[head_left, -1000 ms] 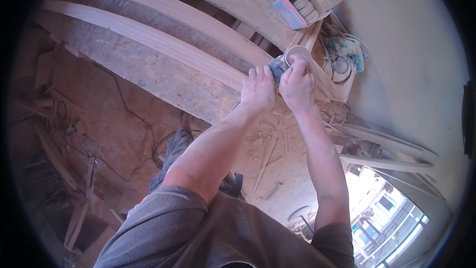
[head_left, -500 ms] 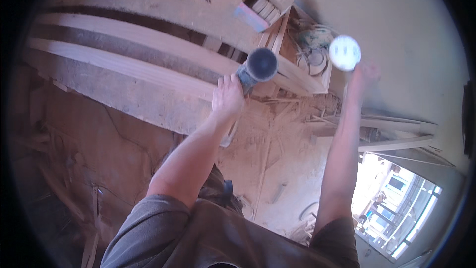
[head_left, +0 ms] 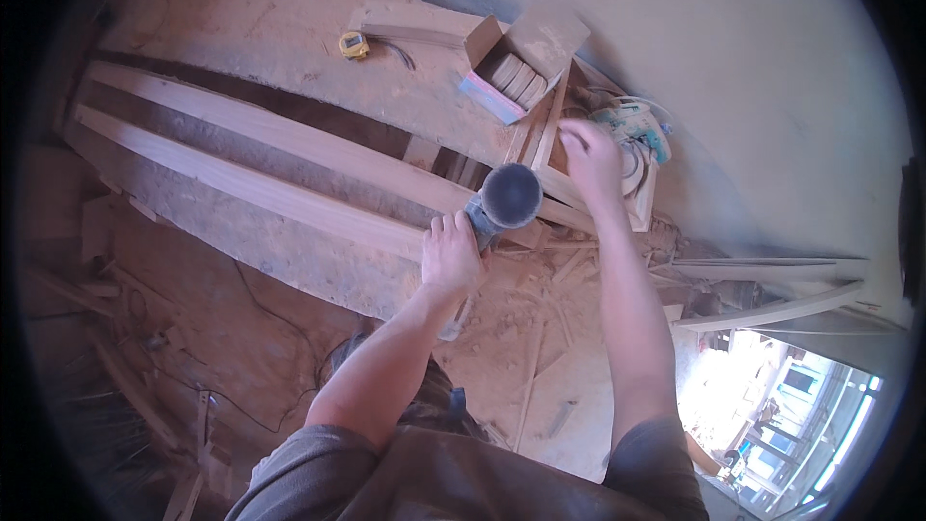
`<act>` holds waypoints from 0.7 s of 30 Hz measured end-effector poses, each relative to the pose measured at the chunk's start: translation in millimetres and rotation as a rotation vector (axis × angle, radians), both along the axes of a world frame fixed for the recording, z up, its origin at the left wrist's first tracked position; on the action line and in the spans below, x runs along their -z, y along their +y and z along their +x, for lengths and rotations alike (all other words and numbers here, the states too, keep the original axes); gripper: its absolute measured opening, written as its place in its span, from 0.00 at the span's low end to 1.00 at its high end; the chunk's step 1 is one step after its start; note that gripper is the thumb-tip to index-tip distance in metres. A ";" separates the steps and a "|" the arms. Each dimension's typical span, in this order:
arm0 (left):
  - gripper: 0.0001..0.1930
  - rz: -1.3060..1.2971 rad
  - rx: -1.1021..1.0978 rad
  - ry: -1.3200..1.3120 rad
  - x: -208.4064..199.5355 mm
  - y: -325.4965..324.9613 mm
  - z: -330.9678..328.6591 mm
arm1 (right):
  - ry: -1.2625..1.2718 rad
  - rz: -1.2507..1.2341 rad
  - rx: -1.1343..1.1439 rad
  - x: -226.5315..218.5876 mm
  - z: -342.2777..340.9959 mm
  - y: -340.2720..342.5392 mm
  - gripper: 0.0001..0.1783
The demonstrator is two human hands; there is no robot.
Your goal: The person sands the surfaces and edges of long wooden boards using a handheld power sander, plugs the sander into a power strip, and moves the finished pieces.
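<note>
My left hand is wrapped round a power sander with a grey-blue body. Its round, dark pad faces up and carries no disc. My right hand is over the near-left part of a wooden tray. Its fingers are loosely bent with a gap to the thumb, and I see nothing in them. Pale round sanding discs lie in the tray, beside a teal power tool.
An open cardboard box with a stack of discs stands on the dusty workbench. Left of it lies a yellow tape measure. Two long wooden strips run along the bench. Wood scraps litter the floor; curved boards lie at the right.
My right hand has moved left to the tray, and the white disc it held up is gone from it. My left hand still holds the sander, now lower in view.
</note>
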State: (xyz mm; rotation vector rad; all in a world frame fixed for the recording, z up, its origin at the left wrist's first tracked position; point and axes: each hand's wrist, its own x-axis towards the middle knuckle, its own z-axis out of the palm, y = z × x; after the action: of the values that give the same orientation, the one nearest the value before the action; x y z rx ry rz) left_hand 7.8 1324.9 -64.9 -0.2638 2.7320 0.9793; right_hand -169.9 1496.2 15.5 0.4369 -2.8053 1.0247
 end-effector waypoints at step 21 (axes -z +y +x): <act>0.31 0.114 0.011 -0.076 -3.2 -8.8 -6.0 | -0.089 0.835 -0.633 56.8 -183.1 -87.8 0.09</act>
State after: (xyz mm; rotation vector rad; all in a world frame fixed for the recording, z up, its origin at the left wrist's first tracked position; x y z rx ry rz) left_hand 1.8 1316.1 -61.7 -0.2594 2.5961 1.0944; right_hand -353.0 1408.3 -41.3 1.4421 -3.1124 -0.1795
